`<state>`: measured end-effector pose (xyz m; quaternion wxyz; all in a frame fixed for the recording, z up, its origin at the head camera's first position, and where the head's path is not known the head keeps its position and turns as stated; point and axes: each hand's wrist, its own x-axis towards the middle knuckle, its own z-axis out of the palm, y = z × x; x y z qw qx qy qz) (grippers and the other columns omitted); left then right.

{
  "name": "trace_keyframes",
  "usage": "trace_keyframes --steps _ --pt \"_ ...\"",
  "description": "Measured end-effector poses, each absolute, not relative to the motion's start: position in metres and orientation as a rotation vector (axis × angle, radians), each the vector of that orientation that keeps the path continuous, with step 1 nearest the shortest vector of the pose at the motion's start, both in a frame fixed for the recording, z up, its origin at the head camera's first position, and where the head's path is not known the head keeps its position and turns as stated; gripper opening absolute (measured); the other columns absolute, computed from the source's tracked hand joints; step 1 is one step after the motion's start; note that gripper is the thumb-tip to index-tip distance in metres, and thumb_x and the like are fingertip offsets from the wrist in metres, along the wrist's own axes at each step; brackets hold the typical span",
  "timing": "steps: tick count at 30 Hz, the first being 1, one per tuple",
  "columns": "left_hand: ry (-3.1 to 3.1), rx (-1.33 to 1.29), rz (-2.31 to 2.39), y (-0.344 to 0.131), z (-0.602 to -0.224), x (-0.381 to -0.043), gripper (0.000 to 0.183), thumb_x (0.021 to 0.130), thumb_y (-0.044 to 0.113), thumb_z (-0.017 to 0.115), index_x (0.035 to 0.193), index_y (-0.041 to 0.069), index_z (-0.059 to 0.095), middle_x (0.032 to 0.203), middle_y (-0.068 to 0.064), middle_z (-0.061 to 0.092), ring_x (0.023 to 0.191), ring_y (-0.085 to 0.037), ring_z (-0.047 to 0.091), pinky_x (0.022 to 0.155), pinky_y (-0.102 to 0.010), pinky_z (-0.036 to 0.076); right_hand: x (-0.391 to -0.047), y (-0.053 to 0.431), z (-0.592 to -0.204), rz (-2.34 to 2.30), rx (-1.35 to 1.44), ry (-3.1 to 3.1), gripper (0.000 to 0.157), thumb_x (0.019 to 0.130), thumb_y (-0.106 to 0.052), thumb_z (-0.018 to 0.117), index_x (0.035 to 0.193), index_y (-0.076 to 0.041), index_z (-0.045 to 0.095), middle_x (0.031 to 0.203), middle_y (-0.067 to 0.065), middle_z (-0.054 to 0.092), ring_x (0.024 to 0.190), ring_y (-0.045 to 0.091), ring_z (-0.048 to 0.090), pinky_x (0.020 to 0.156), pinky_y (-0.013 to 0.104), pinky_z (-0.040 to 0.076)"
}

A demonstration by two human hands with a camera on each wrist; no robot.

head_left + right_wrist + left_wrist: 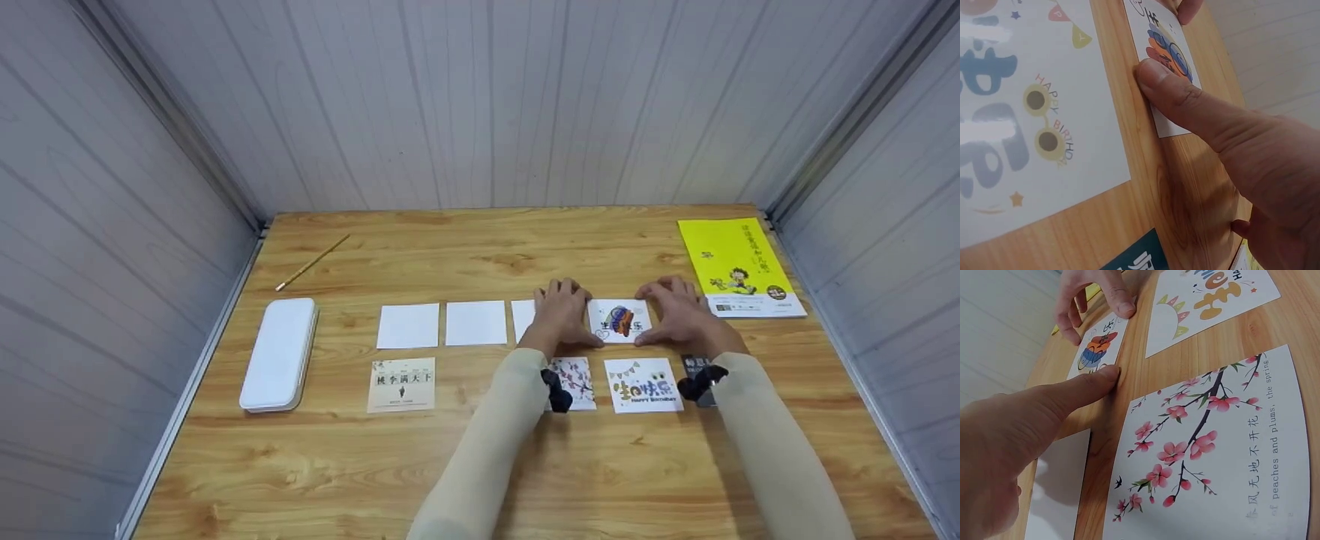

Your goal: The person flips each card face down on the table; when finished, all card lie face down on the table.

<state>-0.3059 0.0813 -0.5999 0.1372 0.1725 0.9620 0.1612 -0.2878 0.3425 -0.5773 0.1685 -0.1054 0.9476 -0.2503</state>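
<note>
A white card with a blue and orange drawing and black characters (621, 322) lies in the far row on the table, between the two hands. My left hand (562, 311) is at its left end, the extended thumb (1092, 385) touching the near corner. At the right end my right hand (682, 311) rests with its thumb (1176, 93) on the card's near edge. Their other fingers reach toward the far side; their contact is partly hidden. Nearer me lie a blossom card (574, 382), a birthday card (645, 385) and a dark card (1140, 256), partly covered by the right arm.
Blank white cards (476, 323) continue the far row leftward, one partly under the left hand. A beige card with characters (402, 385) lies nearer. Farther left are a white case (278, 354) and a pencil (313, 262). A yellow book (739, 266) lies at the far right. Panels enclose three sides.
</note>
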Motion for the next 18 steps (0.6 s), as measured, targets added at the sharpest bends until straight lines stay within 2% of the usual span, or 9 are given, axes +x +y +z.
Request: trace_keyframes --steps 9,16,18 --pt "2.759 0.474 0.462 0.0846 -0.6065 -0.3173 0.104 0.072 0.067 0.102 0.158 0.025 0.061 0.169 -0.005 0.049 0.158 -0.030 0.043 0.133 -0.059 0.033 -0.2912 0.3407 -0.5792 -0.707 -0.284 2.689 0.083 0.084 -0.048 0.100 0.148 -0.017 0.056 0.177 0.033 0.019 0.162 0.060 0.013 0.129 0.083 0.010" --pt "2.758 0.471 0.505 0.0845 -0.6038 -0.3136 0.099 0.074 0.061 0.103 0.156 0.024 0.061 0.168 -0.006 0.048 0.157 -0.030 0.042 0.133 -0.059 0.032 -0.2896 0.3414 -0.5757 -0.736 -0.315 2.670 0.081 0.085 -0.045 0.099 0.146 -0.015 0.055 0.175 0.032 0.017 0.159 0.060 0.012 0.127 0.083 0.008" --pt "2.762 0.467 0.504 0.0843 -0.6025 -0.3115 0.097 0.075 0.062 0.102 0.156 0.027 0.061 0.168 -0.005 0.048 0.157 -0.029 0.042 0.132 -0.058 0.032 -0.2883 0.3418 -0.5754 -0.750 -0.305 2.653 0.080 0.086 -0.044 0.098 0.147 -0.017 0.053 0.175 0.032 0.016 0.158 0.058 0.012 0.127 0.083 0.006"
